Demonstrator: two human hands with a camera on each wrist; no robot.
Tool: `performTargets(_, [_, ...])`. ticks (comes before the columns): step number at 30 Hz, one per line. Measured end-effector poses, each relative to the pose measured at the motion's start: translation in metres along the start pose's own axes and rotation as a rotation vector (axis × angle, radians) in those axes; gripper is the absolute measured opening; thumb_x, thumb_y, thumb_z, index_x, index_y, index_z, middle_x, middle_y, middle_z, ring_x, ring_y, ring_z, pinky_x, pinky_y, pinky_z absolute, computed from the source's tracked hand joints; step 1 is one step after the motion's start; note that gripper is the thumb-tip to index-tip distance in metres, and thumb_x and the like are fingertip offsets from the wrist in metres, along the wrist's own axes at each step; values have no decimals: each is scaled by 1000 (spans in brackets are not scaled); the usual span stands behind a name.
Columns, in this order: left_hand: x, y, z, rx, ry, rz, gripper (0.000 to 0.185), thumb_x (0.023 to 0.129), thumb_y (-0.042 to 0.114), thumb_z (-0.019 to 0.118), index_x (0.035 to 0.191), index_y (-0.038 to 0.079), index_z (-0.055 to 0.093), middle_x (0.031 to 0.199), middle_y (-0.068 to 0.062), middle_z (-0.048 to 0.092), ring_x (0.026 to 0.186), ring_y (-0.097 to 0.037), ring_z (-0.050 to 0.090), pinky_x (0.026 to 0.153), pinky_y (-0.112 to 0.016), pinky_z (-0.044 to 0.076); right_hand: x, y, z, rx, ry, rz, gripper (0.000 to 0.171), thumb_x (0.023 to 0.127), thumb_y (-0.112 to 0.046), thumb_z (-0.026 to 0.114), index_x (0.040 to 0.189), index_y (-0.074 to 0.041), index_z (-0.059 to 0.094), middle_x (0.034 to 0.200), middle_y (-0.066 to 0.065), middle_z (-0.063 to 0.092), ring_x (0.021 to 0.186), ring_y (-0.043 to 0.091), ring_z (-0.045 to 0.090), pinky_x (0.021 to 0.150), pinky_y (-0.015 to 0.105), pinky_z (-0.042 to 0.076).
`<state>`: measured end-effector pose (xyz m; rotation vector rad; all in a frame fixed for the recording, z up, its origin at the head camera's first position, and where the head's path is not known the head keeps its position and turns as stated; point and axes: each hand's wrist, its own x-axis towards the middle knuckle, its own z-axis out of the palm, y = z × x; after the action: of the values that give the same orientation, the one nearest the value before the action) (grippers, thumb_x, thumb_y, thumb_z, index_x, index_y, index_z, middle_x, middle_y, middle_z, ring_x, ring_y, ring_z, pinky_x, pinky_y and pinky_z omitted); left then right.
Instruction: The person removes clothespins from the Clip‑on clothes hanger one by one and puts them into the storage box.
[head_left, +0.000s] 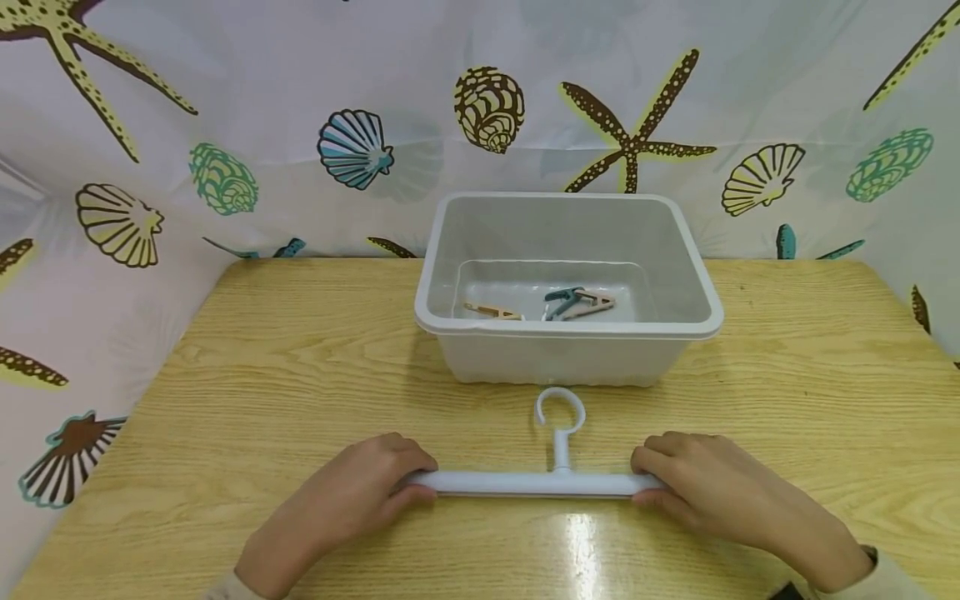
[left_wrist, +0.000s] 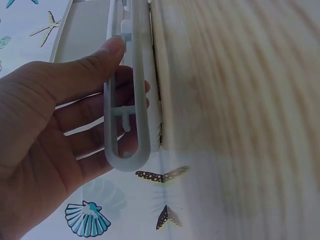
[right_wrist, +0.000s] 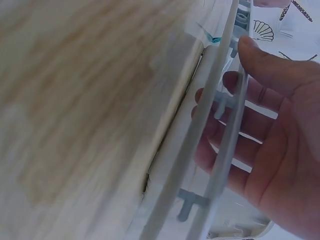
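Note:
A pale drying hanger [head_left: 525, 482] with a round hook [head_left: 562, 427] lies crosswise between my two hands in the head view. My left hand [head_left: 367, 483] grips its left end, and my right hand [head_left: 708, 483] grips the right end. Seen from the left wrist, the hanger frame [left_wrist: 141, 120] is a long narrow loop with rounded ends and small inward tabs. Thumb on one side, fingers behind, my left hand [left_wrist: 55, 110] pinches it. In the right wrist view the fingers of my right hand [right_wrist: 285, 130] reach behind the frame [right_wrist: 227, 150], thumb on its near rail.
Behind the hanger stands a white plastic bin [head_left: 570, 354] on the wooden table [head_left: 300, 358]. Inside lie a teal clothespin [head_left: 564, 302], a beige clothespin [head_left: 596, 302] and an orange-tan clothespin [head_left: 491, 312]. A cloth printed with shells [head_left: 300, 75] hangs along the back and sides.

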<state>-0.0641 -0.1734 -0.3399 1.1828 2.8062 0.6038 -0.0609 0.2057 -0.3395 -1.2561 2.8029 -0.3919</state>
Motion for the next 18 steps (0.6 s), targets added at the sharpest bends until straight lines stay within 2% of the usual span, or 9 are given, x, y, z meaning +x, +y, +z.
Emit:
performTargets(7, [0, -2, 2, 16, 13, -16, 18, 89, 24, 70, 97, 8, 71, 90, 4, 68, 83, -12, 63, 70, -30, 53, 4, 2, 2, 6, -36, 4, 15, 89, -30, 69, 89, -19, 59, 77, -16, 47, 63, -1, 40, 55, 21, 40])
performTargets(18, [5, -6, 4, -13, -56, -62, 20, 90, 26, 68, 99, 9, 71, 91, 4, 67, 82, -12, 62, 69, -31, 52, 11, 7, 3, 42, -114, 51, 17, 92, -35, 65, 91, -19, 59, 77, -15, 49, 63, 1, 41, 55, 24, 39])
